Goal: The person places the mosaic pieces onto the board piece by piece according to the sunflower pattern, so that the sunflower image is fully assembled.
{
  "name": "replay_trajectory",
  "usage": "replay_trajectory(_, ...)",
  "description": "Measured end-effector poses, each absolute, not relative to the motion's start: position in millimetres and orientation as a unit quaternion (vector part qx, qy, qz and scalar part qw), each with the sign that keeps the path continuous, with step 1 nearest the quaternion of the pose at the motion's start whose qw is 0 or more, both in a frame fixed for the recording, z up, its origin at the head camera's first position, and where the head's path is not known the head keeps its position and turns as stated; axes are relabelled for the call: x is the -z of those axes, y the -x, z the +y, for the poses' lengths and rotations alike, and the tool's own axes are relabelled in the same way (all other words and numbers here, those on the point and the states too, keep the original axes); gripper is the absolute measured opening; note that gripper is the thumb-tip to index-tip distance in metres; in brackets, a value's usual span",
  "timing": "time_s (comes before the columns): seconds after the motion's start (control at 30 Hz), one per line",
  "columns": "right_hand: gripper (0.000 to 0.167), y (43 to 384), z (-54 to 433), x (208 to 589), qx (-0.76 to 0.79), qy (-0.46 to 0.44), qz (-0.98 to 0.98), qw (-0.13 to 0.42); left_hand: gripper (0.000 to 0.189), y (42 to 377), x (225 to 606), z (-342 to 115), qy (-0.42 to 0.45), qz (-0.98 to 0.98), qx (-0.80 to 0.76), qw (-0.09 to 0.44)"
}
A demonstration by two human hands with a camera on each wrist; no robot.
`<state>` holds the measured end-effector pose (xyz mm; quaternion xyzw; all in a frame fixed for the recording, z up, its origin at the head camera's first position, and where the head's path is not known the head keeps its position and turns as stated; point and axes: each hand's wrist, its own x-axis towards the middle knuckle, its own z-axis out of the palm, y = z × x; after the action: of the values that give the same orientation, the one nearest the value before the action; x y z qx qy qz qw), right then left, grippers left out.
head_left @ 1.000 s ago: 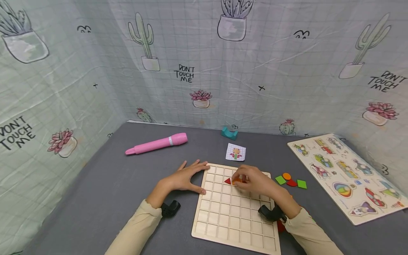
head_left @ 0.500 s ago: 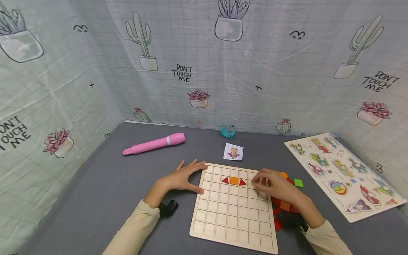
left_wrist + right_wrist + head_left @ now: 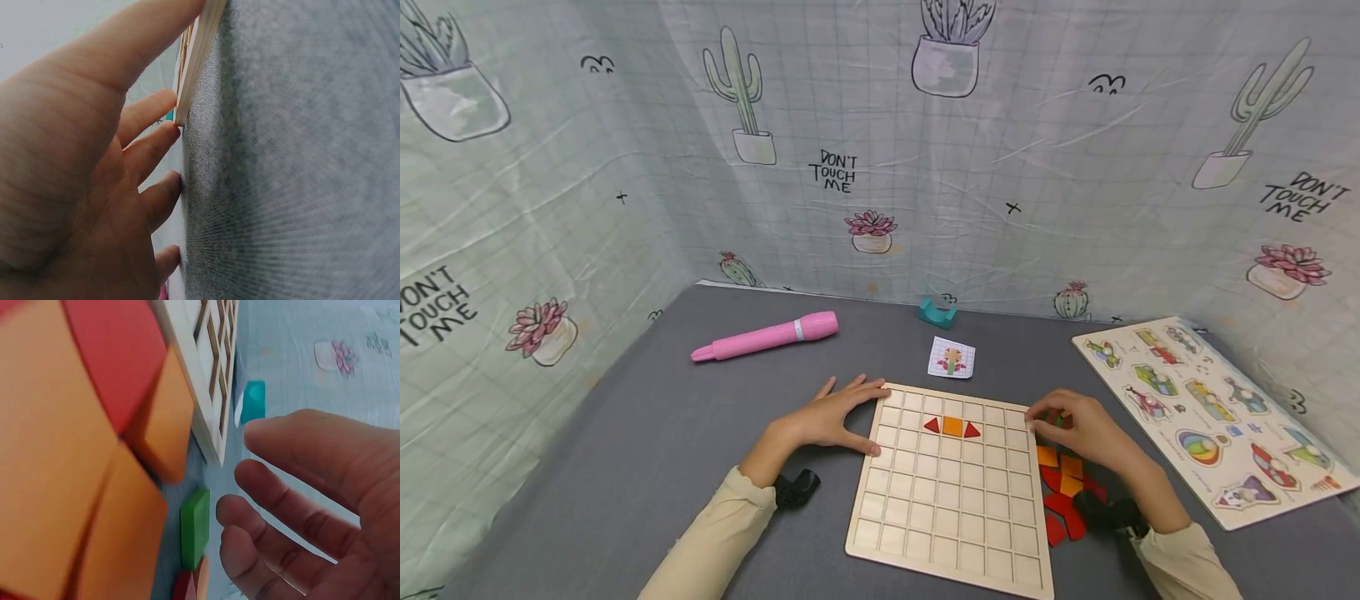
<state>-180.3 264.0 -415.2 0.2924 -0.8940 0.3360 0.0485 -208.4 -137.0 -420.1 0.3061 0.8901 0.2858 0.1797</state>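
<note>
A wooden grid board (image 3: 951, 517) lies on the dark table. In its second row from the far edge, an orange square tile (image 3: 952, 427) sits between two red triangles, a left triangle (image 3: 932, 425) and a right triangle (image 3: 972, 430). My left hand (image 3: 831, 419) spreads its fingers along the board's left edge, thumb and index finger touching the frame. Past the far right corner my right hand (image 3: 1082, 429) hovers with loosely bent fingers, nothing between them. Beneath it in the right wrist view are a green tile (image 3: 195, 528) and a blurred orange tile (image 3: 165, 419).
Red tiles (image 3: 1056, 529) and orange tiles (image 3: 1071, 467) lie heaped along the board's right side. Behind the board are a small pattern card (image 3: 952, 357) and a teal holder (image 3: 937, 313). A pink pen (image 3: 765, 337) lies left, a picture puzzle (image 3: 1213, 425) right.
My right hand has moved off the orange square, rightward past the board's edge to the loose tiles. The square and right triangle now show fully. The left hand stays at the board's edge.
</note>
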Motion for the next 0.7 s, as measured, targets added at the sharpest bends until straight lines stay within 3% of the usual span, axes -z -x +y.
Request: replay_trajectory(0.7, 0.015, 184.8, 292.2, 416.0, -0.273, -0.186, -0.944, 0.015, 0.087, 208.9, 421.7, -137.9, -0.311, 0.889, -0.284, 0.180)
